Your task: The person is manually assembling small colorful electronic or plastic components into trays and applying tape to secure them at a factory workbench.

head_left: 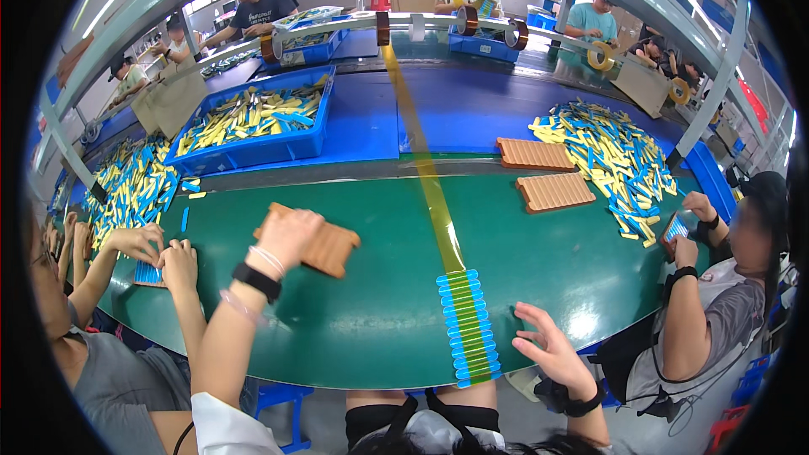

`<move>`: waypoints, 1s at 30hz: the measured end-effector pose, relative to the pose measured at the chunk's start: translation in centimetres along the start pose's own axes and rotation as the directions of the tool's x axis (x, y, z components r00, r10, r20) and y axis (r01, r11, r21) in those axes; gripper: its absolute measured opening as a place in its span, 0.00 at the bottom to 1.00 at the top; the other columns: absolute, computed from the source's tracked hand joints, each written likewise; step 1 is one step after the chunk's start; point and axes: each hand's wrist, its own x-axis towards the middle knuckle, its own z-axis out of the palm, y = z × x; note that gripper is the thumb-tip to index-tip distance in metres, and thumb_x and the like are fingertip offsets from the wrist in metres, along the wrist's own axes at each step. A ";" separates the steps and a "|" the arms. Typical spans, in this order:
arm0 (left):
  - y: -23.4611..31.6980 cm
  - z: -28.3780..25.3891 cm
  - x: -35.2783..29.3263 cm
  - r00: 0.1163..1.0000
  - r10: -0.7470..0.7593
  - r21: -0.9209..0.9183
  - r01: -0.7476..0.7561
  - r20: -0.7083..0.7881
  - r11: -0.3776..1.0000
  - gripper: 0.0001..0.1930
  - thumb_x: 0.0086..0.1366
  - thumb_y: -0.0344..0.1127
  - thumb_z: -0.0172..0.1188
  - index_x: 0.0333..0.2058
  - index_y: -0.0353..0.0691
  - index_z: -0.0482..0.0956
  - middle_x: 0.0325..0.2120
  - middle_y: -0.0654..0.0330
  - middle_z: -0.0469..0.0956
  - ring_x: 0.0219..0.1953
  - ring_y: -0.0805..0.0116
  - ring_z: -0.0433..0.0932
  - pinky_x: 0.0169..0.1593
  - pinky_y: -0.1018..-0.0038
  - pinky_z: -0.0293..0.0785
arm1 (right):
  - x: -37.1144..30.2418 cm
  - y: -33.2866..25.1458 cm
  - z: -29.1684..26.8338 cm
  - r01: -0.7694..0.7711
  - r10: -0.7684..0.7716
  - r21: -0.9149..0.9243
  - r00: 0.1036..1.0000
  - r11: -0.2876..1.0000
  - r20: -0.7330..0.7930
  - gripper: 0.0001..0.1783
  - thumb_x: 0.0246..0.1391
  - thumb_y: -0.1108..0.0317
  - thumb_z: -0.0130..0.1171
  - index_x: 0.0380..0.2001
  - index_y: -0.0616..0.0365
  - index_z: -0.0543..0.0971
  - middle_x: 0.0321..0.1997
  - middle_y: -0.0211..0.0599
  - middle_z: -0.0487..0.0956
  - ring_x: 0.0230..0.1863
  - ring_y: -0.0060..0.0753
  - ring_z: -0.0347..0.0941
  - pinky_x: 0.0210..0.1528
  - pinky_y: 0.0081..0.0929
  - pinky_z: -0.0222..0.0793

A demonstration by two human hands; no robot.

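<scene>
My left hand (288, 238) is closed over one end of a brown grooved block (331, 248), tilted on the green table. Slight blur softens that hand. To the right, a row of blue flat sticks (468, 324) lies side by side across a strip of yellow see-through tape (425, 173). The tape runs from the sticks up to a roll (383, 29) on the overhead bar. My right hand (548, 341) is open just right of the sticks, fingers apart and holding nothing.
Two more grooved blocks (554, 191) lie near a heap of blue and yellow pieces (607, 160). A blue bin (253, 156) of similar pieces stands at the back left, beside another heap (135, 190). Co-workers sit close on both sides. A metal frame spans overhead.
</scene>
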 end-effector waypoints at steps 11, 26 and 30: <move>10.2 -1.8 0.8 0.998 -0.025 -0.444 -0.006 -0.065 0.896 0.25 0.49 0.44 0.59 0.41 0.35 0.65 0.55 0.42 0.53 0.59 0.46 0.50 0.54 0.51 0.53 | -1.1 -0.9 2.7 -0.080 0.059 -0.239 0.994 0.968 -0.094 0.30 0.48 0.66 0.56 0.53 0.63 0.58 0.48 0.45 0.68 0.46 0.35 0.65 0.46 0.27 0.63; 13.1 -3.5 -3.0 0.976 0.161 -0.775 0.215 0.147 -0.594 0.10 0.58 0.32 0.54 0.38 0.37 0.68 0.35 0.62 0.74 0.35 0.77 0.73 0.39 0.81 0.69 | -0.3 -1.3 6.0 -0.170 0.069 0.447 0.970 0.879 0.233 0.31 0.50 0.76 0.52 0.56 0.62 0.52 0.50 0.41 0.64 0.46 0.29 0.66 0.50 0.25 0.62; 12.9 -4.0 -4.5 0.997 0.042 -0.713 0.073 0.060 -0.697 0.14 0.60 0.34 0.51 0.43 0.35 0.66 0.36 0.60 0.73 0.37 0.76 0.72 0.43 0.79 0.68 | -0.3 -1.9 7.1 -0.148 0.028 0.369 0.950 0.918 0.311 0.26 0.50 0.76 0.52 0.53 0.64 0.59 0.43 0.39 0.71 0.46 0.28 0.68 0.50 0.24 0.63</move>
